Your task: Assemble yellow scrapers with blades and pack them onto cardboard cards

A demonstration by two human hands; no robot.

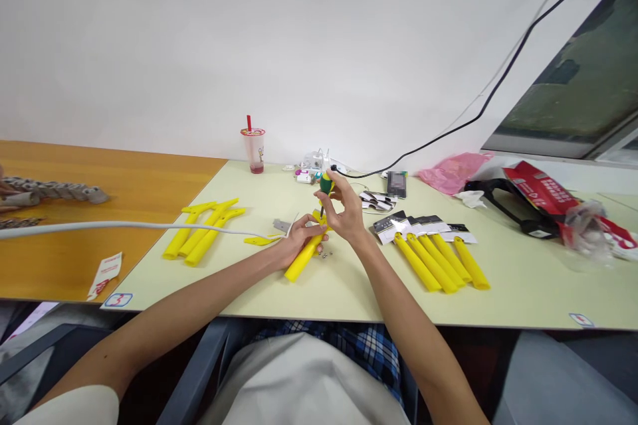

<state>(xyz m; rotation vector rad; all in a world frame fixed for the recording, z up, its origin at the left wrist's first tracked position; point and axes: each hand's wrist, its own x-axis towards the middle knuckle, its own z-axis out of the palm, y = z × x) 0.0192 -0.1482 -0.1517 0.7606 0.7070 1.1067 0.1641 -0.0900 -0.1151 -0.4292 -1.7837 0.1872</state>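
Note:
My right hand (343,209) grips a green and yellow screwdriver (326,183) upright, its tip down at the head of a yellow peeler-like handle (303,261). My left hand (298,240) is wrapped round that handle and steadies it just above the table. Small metal screws (325,255) lie close beside it. Left of my left hand are a flat yellow piece (259,240) and a grey piece (282,225). Whether the screwdriver tip sits in a screw is too small to tell.
Several yellow forked handles (204,239) lie at left, and yellow handles (423,265) with printed cards (391,226) at right. A cup with straw (254,149) stands at the back. A white cable (149,225) crosses in from the left; a red bag (541,189) lies far right.

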